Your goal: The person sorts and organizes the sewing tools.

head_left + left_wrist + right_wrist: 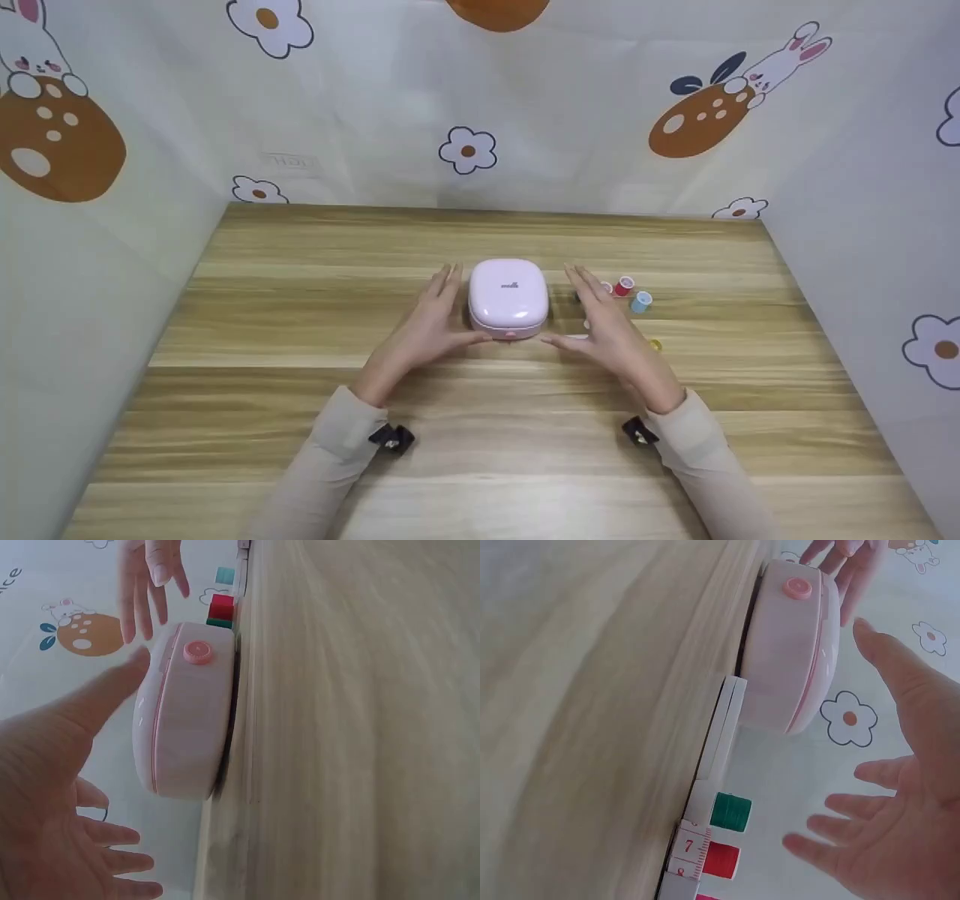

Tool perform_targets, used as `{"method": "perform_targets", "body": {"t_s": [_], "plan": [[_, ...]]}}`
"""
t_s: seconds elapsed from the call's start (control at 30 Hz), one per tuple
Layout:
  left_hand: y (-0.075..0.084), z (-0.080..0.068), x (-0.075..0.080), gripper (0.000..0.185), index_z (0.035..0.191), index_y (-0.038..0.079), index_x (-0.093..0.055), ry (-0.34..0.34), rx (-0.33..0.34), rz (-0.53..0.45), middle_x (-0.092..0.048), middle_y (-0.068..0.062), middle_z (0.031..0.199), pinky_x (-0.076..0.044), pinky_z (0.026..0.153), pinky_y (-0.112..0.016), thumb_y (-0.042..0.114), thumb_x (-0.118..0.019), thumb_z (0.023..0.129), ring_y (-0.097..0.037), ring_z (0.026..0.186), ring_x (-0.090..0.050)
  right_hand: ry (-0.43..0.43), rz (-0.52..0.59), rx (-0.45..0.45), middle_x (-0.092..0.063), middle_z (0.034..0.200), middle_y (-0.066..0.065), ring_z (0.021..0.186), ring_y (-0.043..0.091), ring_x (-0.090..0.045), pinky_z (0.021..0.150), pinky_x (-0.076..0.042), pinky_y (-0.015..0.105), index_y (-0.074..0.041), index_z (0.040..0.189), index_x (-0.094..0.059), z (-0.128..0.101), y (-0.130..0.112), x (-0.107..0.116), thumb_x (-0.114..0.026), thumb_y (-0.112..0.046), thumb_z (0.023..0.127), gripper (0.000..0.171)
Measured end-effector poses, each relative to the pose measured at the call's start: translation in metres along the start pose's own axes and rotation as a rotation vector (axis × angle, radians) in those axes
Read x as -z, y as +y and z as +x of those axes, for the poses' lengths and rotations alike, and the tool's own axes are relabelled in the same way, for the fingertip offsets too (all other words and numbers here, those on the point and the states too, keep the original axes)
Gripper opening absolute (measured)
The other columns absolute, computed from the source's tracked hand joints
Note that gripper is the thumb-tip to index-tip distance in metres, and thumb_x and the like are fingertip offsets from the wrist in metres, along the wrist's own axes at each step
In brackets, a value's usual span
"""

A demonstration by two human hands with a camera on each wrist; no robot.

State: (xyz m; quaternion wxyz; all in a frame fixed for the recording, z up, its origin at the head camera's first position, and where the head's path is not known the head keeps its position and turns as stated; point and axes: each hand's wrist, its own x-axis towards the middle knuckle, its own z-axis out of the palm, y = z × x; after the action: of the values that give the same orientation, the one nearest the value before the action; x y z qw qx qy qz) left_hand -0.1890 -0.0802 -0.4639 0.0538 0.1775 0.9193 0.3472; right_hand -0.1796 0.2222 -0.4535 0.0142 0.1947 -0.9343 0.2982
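A closed pale pink case (pixel 508 292), rounded and square, sits on the wooden table between both hands. Dark lettering marks its lid, and a round pink button (pixel 198 652) is on its front side. My left hand (pixel 427 330) is spread along the case's left side, fingers straight, with the thumb near the front corner. On the other side my right hand (pixel 609 330) mirrors it, its thumb pointing at the front right corner. In both wrist views the palms face the case and hold nothing.
Right of the case, partly behind my right hand, lie a red thread spool (pixel 624 286), a light blue spool (pixel 641 302), a green spool (pixel 731 811), a tape measure (pixel 688 847) and a long white piece (pixel 721 727). A patterned curtain (pixel 360 142) backs the table.
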Motion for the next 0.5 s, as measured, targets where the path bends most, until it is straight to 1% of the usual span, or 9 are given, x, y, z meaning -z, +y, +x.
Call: {"method": "perform_targets", "body": {"t_s": [0.07, 0.13, 0.33, 0.5], "plan": [[-0.003, 0.001, -0.001, 0.118, 0.167, -0.001, -0.015, -0.003, -0.006, -0.033, -0.016, -0.029, 0.172, -0.019, 0.129, -0.058, 0.045, -0.087, 0.086, -0.047, 0.159, -0.018, -0.019, 0.045, 0.011, -0.026, 0.169, 0.030, 0.155, 0.048, -0.029, 0.124, -0.031, 0.063, 0.002, 0.164, -0.028, 0.003, -0.001, -0.002, -0.092, -0.033, 0.083, 0.108], [-0.005, 0.002, -0.001, 0.112, 0.165, -0.006, -0.019, -0.011, -0.015, -0.065, -0.019, -0.032, 0.170, -0.021, 0.129, -0.057, 0.039, -0.087, 0.088, -0.047, 0.158, -0.021, -0.035, 0.066, 0.021, -0.027, 0.168, 0.032, 0.154, 0.049, -0.030, 0.124, -0.031, 0.061, 0.004, 0.163, -0.030, 0.007, -0.001, -0.004, -0.092, -0.029, 0.083, 0.106], [-0.008, 0.007, -0.001, 0.106, 0.162, -0.010, -0.023, -0.063, -0.025, -0.104, -0.027, -0.032, 0.167, -0.022, 0.130, -0.053, 0.034, -0.086, 0.089, -0.045, 0.156, -0.028, -0.076, 0.060, 0.023, -0.029, 0.167, 0.033, 0.154, 0.050, -0.030, 0.125, -0.028, 0.062, 0.007, 0.161, -0.031, 0.019, -0.003, -0.008, -0.090, -0.029, 0.085, 0.104], [-0.008, 0.013, 0.000, 0.102, 0.160, -0.013, -0.027, -0.074, -0.067, -0.099, -0.034, -0.033, 0.163, -0.027, 0.129, -0.051, 0.032, -0.086, 0.090, -0.044, 0.154, -0.034, -0.111, 0.081, 0.017, -0.029, 0.168, 0.030, 0.156, 0.048, -0.028, 0.127, -0.026, 0.061, 0.006, 0.162, -0.032, 0.028, -0.005, -0.010, -0.089, -0.024, 0.085, 0.100]]}}
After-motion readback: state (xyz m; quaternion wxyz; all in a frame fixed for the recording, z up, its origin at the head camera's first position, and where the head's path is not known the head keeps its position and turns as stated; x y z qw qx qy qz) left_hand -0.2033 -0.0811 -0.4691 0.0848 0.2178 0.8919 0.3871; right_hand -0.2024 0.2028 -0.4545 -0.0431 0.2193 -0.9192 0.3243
